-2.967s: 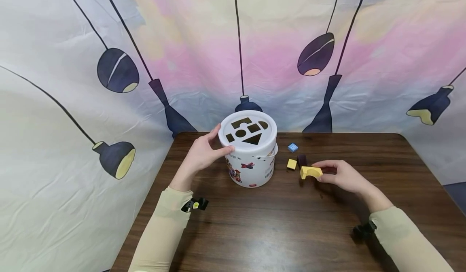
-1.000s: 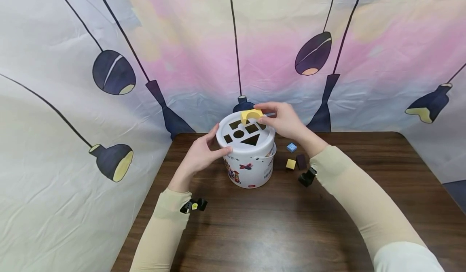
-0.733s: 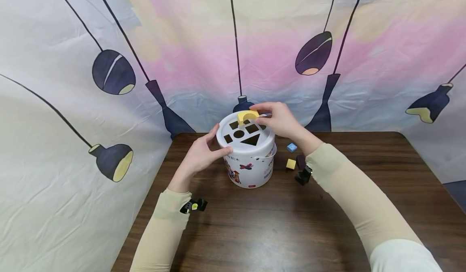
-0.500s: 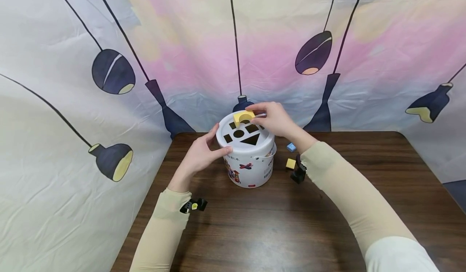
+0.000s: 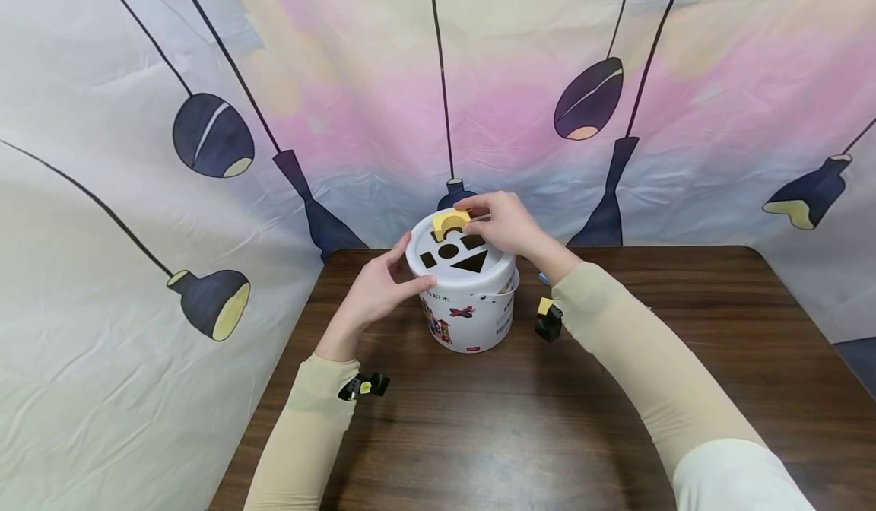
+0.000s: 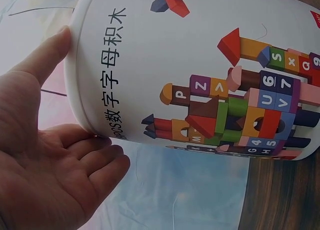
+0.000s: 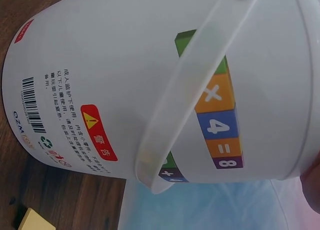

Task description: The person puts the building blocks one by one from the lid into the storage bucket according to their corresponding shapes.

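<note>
A white toy-block bucket (image 5: 472,321) stands at the back of the table, its lid (image 5: 445,274) cut with variously shaped holes. My left hand (image 5: 379,287) holds the lid's rim from the left, thumb at the front and fingers reaching round the far side; the left wrist view shows them at the rim. My right hand (image 5: 506,226) pinches a yellow arch block (image 5: 439,224) by its right end, close over the arch-shaped hole near the lid's back edge. In the right wrist view only a bit of that hand (image 7: 311,190) appears at the edge.
Right of the bucket lie a small yellow block (image 5: 544,306) and a blue block (image 5: 543,277), both partly covered by the right wrist and its camera (image 5: 549,323). The bucket's handle (image 7: 172,104) hangs down its side. A lamp-patterned cloth (image 5: 383,77) hangs behind the table.
My right hand has brought the yellow arch block from the table's right onto the lid, then slid it left over the holes. The dark block has become hidden behind my right arm. My left hand has stayed put.
</note>
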Motion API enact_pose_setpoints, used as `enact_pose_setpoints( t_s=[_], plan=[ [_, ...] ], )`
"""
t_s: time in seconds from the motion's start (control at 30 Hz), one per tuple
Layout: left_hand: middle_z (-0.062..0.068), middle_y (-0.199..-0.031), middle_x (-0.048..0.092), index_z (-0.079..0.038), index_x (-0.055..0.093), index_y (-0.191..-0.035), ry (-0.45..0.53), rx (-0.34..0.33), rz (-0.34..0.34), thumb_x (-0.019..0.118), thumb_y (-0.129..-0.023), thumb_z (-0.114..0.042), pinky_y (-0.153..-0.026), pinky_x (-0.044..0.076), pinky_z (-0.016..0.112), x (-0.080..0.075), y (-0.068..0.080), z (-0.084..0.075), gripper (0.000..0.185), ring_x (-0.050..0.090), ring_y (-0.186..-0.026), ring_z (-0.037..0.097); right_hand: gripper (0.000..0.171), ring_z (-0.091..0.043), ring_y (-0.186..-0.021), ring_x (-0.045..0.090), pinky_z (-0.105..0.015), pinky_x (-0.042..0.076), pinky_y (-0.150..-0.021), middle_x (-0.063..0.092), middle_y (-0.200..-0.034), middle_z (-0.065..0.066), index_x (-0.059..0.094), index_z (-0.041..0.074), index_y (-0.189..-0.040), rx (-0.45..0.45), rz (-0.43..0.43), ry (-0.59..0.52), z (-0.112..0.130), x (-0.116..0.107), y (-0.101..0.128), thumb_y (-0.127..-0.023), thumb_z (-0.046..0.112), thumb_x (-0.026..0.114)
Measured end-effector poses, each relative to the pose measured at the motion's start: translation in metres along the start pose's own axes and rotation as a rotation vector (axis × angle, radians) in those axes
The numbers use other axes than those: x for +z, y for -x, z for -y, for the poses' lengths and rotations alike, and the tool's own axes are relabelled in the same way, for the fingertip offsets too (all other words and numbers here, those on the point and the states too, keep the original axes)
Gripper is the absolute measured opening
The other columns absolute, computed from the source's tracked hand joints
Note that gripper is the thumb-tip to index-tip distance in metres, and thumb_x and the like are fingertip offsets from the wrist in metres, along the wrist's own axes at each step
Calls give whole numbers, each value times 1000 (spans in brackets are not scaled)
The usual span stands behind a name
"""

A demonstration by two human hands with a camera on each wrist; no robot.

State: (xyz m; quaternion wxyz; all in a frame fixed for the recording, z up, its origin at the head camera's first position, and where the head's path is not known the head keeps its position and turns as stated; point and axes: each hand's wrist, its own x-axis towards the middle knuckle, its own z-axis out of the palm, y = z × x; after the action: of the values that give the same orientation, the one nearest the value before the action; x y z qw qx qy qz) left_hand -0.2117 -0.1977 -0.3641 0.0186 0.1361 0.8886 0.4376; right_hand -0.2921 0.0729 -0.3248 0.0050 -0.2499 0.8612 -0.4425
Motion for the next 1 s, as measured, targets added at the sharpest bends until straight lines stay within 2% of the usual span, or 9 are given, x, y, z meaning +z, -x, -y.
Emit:
enact_pose_setpoints(
  t_s=[0.4,0.63,1.0],
  plan=[
    [2,-173,32,-16,25,-172,-9,3,-1,83,-92,-53,-120,40,48,0,0,0,106,42,-152,23,44,-27,-122,71,-40,58,-100,72,-136,-11,71,11,-143,-29,3,39,0,7,-2,-99,11,80],
    [2,-173,32,-20,24,-172,-7,0,-1,83,-92,-54,-121,40,48,1,1,-2,105,42,-152,23,44,-27,-123,71,-41,58,-100,71,-138,-11,71,11,-143,-21,-11,56,-1,7,-2,-99,9,79],
    [3,-173,30,-18,24,-172,-3,-8,-3,83,-92,-54,-121,39,48,0,1,-3,105,41,-153,23,44,-26,-124,70,-41,57,-102,71,-138,-9,71,12,-143,-12,-5,79,1,8,-4,-100,10,78]
  ],
)
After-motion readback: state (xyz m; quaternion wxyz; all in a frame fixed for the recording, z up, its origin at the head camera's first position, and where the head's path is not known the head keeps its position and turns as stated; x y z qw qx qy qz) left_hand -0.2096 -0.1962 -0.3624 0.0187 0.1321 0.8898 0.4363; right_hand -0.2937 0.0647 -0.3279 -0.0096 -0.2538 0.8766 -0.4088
